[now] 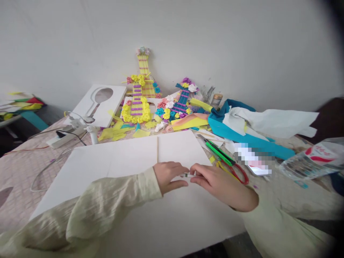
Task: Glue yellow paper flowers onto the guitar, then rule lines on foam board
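Over the large white board [172, 215], my left hand [172, 175] and my right hand [209, 179] meet at a slim white pen [186, 175] with a dark band. Its right end is pinched between my right thumb and fingers. My left fingers and thumb close around the other end, which is mostly hidden. A thin wooden stick [157, 148] lies on the board just beyond my left hand.
Right of the board lie a green utility knife [219, 152], red-handled scissors [243, 175], a phone [258, 165] and a plastic bottle [311, 159]. Behind stand paper-flower guitar shapes [137, 104], a board with a cutout [99, 104] and blue paper [249, 138]. A power strip [64, 136] sits left.
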Demonstrator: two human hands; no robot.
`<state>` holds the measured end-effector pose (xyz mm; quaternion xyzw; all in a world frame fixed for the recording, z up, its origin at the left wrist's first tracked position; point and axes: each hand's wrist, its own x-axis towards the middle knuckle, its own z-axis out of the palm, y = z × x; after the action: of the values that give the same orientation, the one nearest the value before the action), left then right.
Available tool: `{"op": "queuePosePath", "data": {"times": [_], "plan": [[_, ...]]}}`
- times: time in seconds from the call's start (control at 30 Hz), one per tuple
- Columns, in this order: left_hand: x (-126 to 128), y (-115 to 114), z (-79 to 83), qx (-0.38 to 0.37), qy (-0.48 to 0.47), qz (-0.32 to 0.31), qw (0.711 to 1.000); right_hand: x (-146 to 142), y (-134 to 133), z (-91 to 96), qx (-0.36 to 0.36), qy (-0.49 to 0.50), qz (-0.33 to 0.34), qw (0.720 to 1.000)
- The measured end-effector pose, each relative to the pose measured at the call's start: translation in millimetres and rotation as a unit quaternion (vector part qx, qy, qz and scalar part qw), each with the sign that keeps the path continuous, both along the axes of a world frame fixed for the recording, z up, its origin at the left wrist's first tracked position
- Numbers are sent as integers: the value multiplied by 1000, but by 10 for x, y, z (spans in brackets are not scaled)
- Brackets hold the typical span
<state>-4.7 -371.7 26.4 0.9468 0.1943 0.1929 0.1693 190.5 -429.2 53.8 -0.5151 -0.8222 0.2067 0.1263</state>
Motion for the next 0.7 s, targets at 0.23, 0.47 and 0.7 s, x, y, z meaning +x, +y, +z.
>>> {"op": "queuePosePath", "data": {"times": [0.23, 0.47, 0.7], "plan": [[-116, -19, -5, 73, -10, 115, 991, 708, 165, -1, -50, 123, -69, 989], [-21, -107, 94, 93, -40, 108, 989, 335, 78, -188, -152, 390, 23, 908], [-56, -240, 8, 118, 46, 90, 988, -17, -115, -94, -76, 402, 3, 913]]}}
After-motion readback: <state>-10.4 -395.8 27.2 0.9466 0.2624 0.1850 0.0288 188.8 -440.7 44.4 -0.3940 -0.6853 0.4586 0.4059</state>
